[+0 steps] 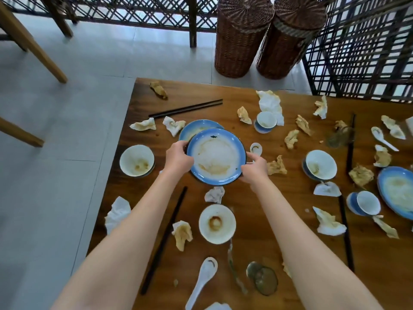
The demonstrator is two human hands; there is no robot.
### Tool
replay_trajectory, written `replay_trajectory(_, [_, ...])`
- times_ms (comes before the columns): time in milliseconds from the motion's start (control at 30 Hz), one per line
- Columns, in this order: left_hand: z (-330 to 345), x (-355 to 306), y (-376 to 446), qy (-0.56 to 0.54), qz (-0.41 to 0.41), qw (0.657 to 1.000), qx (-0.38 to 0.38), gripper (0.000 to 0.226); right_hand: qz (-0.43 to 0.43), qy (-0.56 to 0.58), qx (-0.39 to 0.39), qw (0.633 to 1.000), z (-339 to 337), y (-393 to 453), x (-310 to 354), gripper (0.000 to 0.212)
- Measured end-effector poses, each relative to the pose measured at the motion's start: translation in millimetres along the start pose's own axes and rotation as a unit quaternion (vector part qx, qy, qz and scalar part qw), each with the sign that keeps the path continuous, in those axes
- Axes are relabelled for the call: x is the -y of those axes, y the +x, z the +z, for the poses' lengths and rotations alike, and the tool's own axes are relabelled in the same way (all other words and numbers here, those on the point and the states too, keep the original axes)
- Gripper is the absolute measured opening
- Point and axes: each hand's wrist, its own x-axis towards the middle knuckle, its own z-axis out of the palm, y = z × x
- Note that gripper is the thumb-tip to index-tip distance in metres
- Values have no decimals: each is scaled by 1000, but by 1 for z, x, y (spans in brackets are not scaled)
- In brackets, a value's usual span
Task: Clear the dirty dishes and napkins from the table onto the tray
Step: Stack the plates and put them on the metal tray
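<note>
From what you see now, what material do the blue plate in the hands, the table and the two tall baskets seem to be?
Blue plate: probably glazed ceramic; its rim shines and the stains sit on a smooth surface, though enamel is possible. Table: wood with a smooth brown finish; long grain lines show. Tall baskets: woven wicker or rattan, dark brown; the plaited strands are visible. Left hand and right hand hold the plate by its edges.

Both bare forearms reach forward, slightly converging. The left hand [178,158] and the right hand [253,170] each curl their fingers round opposite edges of a stained, blue-rimmed round ceramic plate [216,155], holding it between them.
</note>
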Motion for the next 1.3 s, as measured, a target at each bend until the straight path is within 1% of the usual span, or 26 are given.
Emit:
replay_trajectory(133, [-3, 11, 34, -33, -18, 999, 15, 58, 34, -16, -24, 999, 27, 18, 9, 47])
replay_trajectory(267, [-4, 14, 62, -48, -31, 998, 17, 59, 29, -27, -30, 999, 42, 34, 24, 49])
replay_trajectory(533, [-1, 15, 84, -22, -27, 999, 15, 61, 27, -44, -50, 997, 51, 45, 35, 40])
replay_trajectory(800, [1, 14, 87, 11, -17, 1000, 4, 59, 29, -35, -51, 998, 53, 46, 33, 44])
replay_trajectory(900, [1, 13, 89, 13, -25, 1000, 8, 60, 34, -19, -49, 998, 55, 46, 32, 46])
replay_trajectory(1067, [6, 13, 87, -9, -56, 998, 36, 67, 42, 8, -36, 998, 58, 44, 31, 53])
replay_trajectory(1200, [7, 17, 87, -21, -63, 998, 25, 66, 39, 29, -31, 998, 56, 41, 30, 53])
replay_trajectory(1300, [7, 21, 81, -38, -61, 997, 17, 67, 24, 50, -10, 998, 51, 39, 27, 53])
